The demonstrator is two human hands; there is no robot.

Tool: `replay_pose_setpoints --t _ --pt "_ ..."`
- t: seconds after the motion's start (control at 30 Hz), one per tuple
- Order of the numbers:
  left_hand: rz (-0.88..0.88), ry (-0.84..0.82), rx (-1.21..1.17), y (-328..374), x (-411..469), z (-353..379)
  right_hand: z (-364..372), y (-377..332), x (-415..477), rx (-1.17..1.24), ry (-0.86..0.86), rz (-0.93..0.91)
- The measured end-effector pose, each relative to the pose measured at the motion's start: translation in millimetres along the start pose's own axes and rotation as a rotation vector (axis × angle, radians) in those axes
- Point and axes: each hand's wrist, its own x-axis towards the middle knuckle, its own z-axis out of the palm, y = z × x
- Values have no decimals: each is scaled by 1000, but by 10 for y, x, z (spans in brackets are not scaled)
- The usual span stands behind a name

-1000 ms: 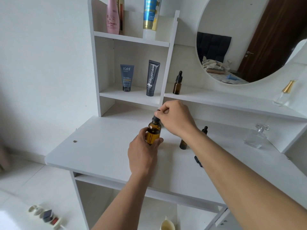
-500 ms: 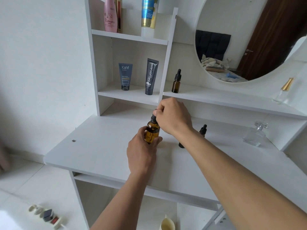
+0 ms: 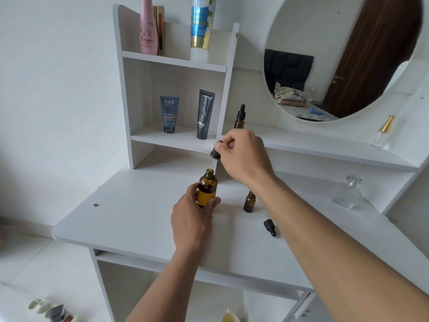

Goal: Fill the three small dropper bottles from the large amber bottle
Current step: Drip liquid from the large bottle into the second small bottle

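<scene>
My left hand [image 3: 191, 219] grips the large amber bottle [image 3: 207, 189] upright on the white desk [image 3: 130, 214]; its neck is uncapped. My right hand [image 3: 243, 156] pinches a black dropper cap [image 3: 215, 154] just above it, and the glass pipette tip sits at the bottle's mouth. A small amber bottle [image 3: 249, 202] stands uncapped to the right, under my right forearm. Its black dropper cap [image 3: 270, 227] lies on the desk nearer to me. Another small dropper bottle [image 3: 240, 117], capped, stands on the shelf behind my right hand.
Two tubes [image 3: 169, 113] [image 3: 205, 113] stand in the shelf cubby, with a pink bottle [image 3: 147, 29] and a blue one [image 3: 202, 22] above. A clear glass perfume bottle [image 3: 348, 194] sits at the desk's right, another [image 3: 383, 133] on the shelf under the round mirror [image 3: 343, 54].
My right hand has unscrewed and lifted the dropper out of the large amber bottle, drawing the pipette up to the mouth. The small uncapped bottle is now uncovered beside it.
</scene>
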Motion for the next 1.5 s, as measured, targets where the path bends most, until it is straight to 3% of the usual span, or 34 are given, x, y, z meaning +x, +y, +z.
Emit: replay_pose_setpoints --t 0.2,0.6,1.5 --pt "2 2 3 -2 -2 -6 -318 -44 72 68 112 -7" --pt "4 -2 -7 2 -11 -11 -727 407 52 149 177 160" --pt "13 4 11 -6 -17 -6 -583 814 -116 16 99 244"
